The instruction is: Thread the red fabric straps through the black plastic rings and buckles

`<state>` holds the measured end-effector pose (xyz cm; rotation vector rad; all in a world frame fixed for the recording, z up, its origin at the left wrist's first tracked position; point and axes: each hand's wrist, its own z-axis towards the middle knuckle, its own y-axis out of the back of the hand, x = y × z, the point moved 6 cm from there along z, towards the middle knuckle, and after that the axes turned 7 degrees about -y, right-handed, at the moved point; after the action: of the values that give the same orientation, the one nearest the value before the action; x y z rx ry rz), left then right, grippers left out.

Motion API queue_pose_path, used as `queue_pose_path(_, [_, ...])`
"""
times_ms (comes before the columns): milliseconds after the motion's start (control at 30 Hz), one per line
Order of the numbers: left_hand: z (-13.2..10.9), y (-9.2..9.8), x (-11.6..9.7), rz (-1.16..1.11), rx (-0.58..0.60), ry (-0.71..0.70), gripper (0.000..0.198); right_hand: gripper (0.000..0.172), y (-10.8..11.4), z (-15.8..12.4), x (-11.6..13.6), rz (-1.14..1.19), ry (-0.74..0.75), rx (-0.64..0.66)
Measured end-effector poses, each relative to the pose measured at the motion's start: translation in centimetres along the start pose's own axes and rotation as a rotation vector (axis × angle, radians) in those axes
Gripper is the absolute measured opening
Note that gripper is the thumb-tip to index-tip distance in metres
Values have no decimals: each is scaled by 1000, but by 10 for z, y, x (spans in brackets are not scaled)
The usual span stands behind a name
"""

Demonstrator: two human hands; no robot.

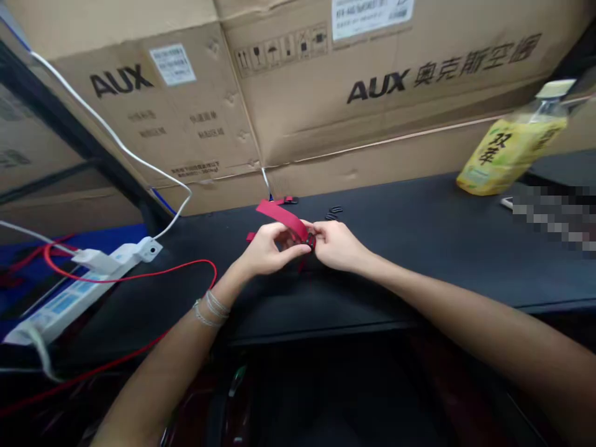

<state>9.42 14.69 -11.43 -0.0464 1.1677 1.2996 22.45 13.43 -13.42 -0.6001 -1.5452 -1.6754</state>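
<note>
A red strap (285,217) rises from between my hands, its free end pointing up and left. Where it meets a small black buckle (310,241), the thumb and fingers of my left hand (270,249) pinch it from the left. My right hand (339,247) has its fingers closed on the buckle's right side. Both hands are just above the black table (395,230). Behind them lie a red strap piece with a black buckle (291,200) and small black parts (334,213).
Cardboard boxes (298,124) stand along the back. A yellow-labelled bottle (510,149) is at the right. On the left are a white power strip (77,298), a red cable (139,275), a white cable (112,133) and a dark metal frame (88,149).
</note>
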Motion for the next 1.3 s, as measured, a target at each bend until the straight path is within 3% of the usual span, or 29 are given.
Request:
queue_pose_path(233, [0, -4, -4, -4, 47, -42, 32, 15, 2, -1, -1, -85, -62, 12])
queue_pose_path(333, [1, -1, -5, -36, -28, -80, 25, 17, 1, -1, 1, -82, -48, 37])
queue_pose_path(633, [2, 16, 2, -259, -299, 0, 30, 22, -11, 4, -8, 89, -121, 193])
queue_pose_path(867, [4, 23, 15, -267, -370, 91, 16, 22, 6, 12, -16, 134, -146, 14])
queue_pose_path(1000, [3, 26, 32, -67, -371, 211, 12, 23, 12, 13, -15, 155, -107, -61])
queue_pose_path(1133, [1, 26, 40, 248, -265, 250, 21, 23, 14, 11, -12, 151, -101, -101])
queue_pose_path(1300, [1, 23, 45, 277, -213, 246, 21, 23, 16, 8, -7, 66, -77, -110])
